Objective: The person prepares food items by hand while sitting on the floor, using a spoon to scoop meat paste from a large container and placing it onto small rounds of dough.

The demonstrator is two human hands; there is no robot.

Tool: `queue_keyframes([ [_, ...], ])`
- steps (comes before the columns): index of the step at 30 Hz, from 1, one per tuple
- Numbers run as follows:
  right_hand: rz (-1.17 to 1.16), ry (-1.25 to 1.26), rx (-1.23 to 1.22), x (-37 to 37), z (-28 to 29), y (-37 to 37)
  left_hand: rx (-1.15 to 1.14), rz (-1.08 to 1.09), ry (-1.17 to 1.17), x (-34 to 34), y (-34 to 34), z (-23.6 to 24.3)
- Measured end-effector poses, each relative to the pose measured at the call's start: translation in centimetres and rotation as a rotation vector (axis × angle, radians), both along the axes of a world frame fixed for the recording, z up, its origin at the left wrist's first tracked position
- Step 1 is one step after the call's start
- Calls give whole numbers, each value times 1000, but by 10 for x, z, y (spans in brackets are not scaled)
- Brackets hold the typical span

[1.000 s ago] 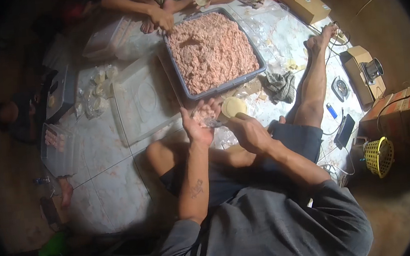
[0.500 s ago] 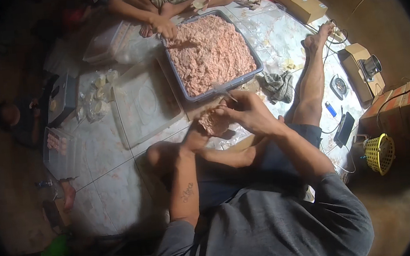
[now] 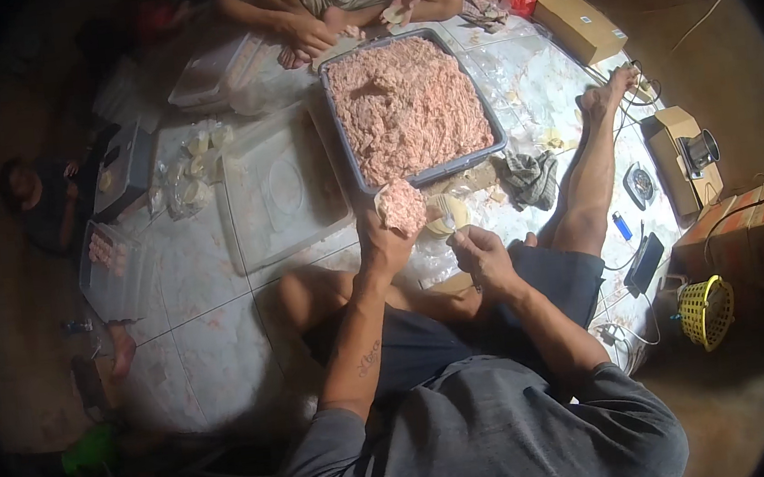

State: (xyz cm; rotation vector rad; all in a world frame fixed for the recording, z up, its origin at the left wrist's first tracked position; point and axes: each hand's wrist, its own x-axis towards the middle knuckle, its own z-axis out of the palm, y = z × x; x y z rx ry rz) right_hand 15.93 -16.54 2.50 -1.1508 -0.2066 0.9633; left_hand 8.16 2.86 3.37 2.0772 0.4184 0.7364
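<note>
My left hand (image 3: 385, 246) is closed beneath a round lump of pink minced meat paste (image 3: 403, 207), which seems to lie on a thin pale wrapper. It is held just off the near edge of a grey tub (image 3: 436, 174) heaped with the same paste (image 3: 410, 102). My right hand (image 3: 487, 263) is pinched closed to the right and a little nearer. A small pale, shiny piece shows at its fingertips, too small to name. Right beyond those fingertips are round, pale yellow wrappers (image 3: 446, 209) near clear plastic.
Left of the tub lies a translucent lid or tray (image 3: 281, 198). Across from me a person's hand (image 3: 312, 35) is at the tub's far rim. A cloth (image 3: 528, 178), ashtray (image 3: 640, 183), blue lighter (image 3: 621, 226) and yellow basket (image 3: 707, 313) stand on the right.
My hands have moved apart. The left has gone up toward the tub and turned, so the paste faces up; the right has drawn back down and right. The other person's hand has left the paste.
</note>
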Motion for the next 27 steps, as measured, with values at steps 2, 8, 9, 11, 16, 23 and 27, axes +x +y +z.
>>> queue_keyframes([
  [2,38,-31,44,6,8,1,-23,52,-68,4,-1,-8],
  [8,185,-949,-171,26,44,8,326,103,98,-3,-6,-6],
  [9,184,-1117,-229,38,37,5,181,132,132,-1,-10,-5],
  [11,94,-1161,-270,45,37,-1,-73,72,276,3,-13,25],
  [16,13,-555,-135,20,21,-9,-199,-123,-23,0,-5,28],
  [23,82,-236,15,-17,5,-8,-328,-114,-38,6,-18,44],
  [27,6,-909,-181,-10,6,7,-52,87,126,8,-26,22],
])
